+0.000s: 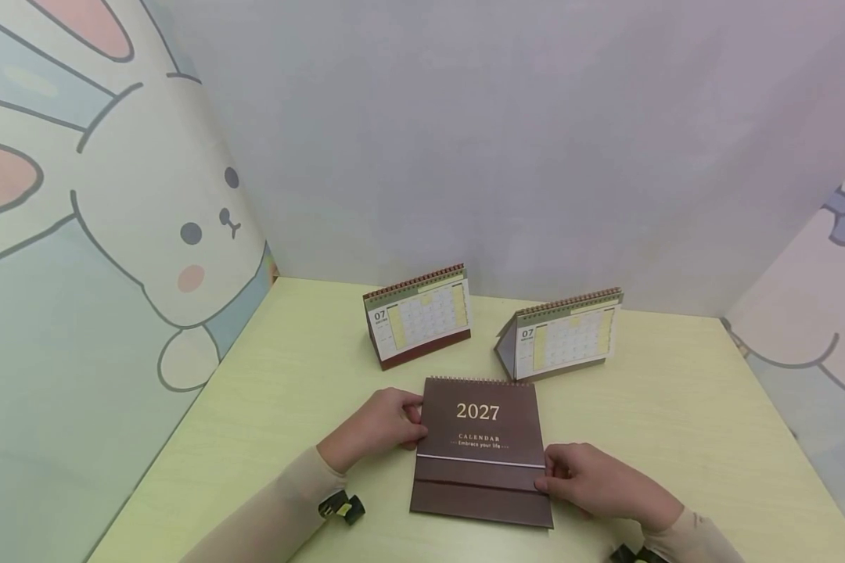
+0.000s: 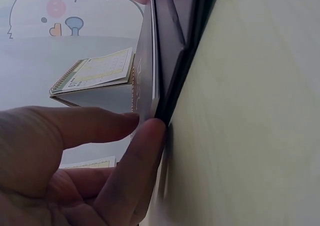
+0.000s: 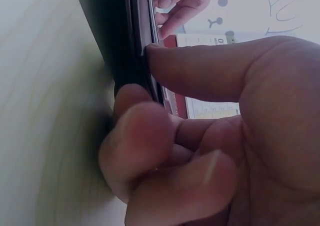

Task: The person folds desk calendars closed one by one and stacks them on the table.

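Note:
A dark brown desk calendar [image 1: 480, 428] marked 2027 lies folded low over the table, its spiral binding at the far edge. My left hand [image 1: 386, 421] pinches its left edge; in the left wrist view, thumb and fingertips meet at the side of the stacked boards [image 2: 156, 93]. On the opposite side, my right hand [image 1: 595, 478] pinches the lower right edge, thumb on top and fingers curled beneath. The right wrist view shows a dark gap under the calendar [image 3: 144, 31] beside those fingers.
Behind it stand two tent-shaped desk calendars, a red-based one [image 1: 422, 317] at the back left and a grey-based one [image 1: 566, 336] at the right, both showing page 07. The pale yellow table [image 1: 310, 336] meets a plain wall at the back and rabbit-printed panels [image 1: 155, 195] at the sides.

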Demonstrator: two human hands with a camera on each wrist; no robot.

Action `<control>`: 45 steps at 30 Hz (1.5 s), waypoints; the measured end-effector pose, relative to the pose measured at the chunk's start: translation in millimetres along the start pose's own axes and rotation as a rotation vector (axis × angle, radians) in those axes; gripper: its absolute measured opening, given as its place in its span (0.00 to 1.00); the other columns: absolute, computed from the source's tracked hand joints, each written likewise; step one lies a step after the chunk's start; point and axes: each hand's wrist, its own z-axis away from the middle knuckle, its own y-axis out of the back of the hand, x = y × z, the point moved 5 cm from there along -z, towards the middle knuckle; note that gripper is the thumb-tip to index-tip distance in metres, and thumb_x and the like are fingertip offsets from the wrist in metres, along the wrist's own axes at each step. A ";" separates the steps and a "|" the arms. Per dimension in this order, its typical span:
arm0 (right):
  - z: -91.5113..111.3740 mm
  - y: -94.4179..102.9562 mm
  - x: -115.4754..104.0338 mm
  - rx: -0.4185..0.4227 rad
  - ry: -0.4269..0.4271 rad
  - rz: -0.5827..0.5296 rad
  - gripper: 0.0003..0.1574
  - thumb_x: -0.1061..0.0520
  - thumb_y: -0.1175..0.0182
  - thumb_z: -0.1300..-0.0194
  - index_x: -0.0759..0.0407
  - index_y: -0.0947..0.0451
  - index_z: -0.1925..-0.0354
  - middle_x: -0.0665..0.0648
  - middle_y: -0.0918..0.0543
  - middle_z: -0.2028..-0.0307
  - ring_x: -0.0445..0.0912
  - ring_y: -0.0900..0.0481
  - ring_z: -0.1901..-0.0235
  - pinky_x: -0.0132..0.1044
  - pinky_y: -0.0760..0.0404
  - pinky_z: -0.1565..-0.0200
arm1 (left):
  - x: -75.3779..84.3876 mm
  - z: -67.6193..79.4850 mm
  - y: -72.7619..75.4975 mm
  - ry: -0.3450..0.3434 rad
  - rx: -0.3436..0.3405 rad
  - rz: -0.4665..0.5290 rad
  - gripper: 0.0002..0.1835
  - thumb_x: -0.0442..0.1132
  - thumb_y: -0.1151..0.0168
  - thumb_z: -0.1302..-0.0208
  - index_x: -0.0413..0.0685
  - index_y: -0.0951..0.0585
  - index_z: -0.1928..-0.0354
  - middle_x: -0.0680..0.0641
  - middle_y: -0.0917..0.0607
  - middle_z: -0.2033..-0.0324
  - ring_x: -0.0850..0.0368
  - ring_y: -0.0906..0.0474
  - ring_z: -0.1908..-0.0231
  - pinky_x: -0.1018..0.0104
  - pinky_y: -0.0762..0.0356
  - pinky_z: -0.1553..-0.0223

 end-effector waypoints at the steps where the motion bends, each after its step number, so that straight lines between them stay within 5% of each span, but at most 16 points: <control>1: 0.2 0.2 -0.5 0.007 -0.001 0.013 0.15 0.46 0.34 0.23 0.53 0.21 0.64 0.42 0.22 0.77 0.32 0.32 0.83 0.29 0.32 0.82 | -0.1 0.1 -0.1 0.002 -0.001 -0.001 0.30 0.34 0.25 0.35 0.32 0.19 0.32 0.50 0.12 0.69 0.62 0.15 0.75 0.71 0.20 0.70; 35: 1.8 0.1 0.1 0.096 -0.018 0.148 0.15 0.47 0.28 0.29 0.48 0.24 0.68 0.41 0.27 0.80 0.32 0.33 0.82 0.29 0.34 0.80 | 1.6 3.4 -1.7 0.006 0.000 -0.037 0.29 0.36 0.25 0.35 0.32 0.18 0.33 0.51 0.12 0.72 0.60 0.16 0.75 0.68 0.22 0.69; 40: 4.5 5.1 -1.2 0.129 -0.007 0.194 0.15 0.44 0.28 0.29 0.46 0.23 0.68 0.40 0.24 0.78 0.32 0.31 0.80 0.30 0.31 0.77 | 3.0 6.0 2.1 -0.005 0.034 -0.040 0.25 0.42 0.28 0.30 0.34 0.16 0.36 0.52 0.11 0.76 0.59 0.14 0.76 0.66 0.18 0.62; 45: 8.7 17.4 -4.1 0.226 -0.008 0.259 0.16 0.41 0.30 0.27 0.42 0.23 0.68 0.39 0.25 0.78 0.31 0.33 0.79 0.29 0.31 0.76 | 7.5 6.4 8.8 -0.024 0.124 -0.079 0.16 0.47 0.34 0.24 0.43 0.12 0.46 0.52 0.11 0.71 0.60 0.16 0.77 0.65 0.18 0.67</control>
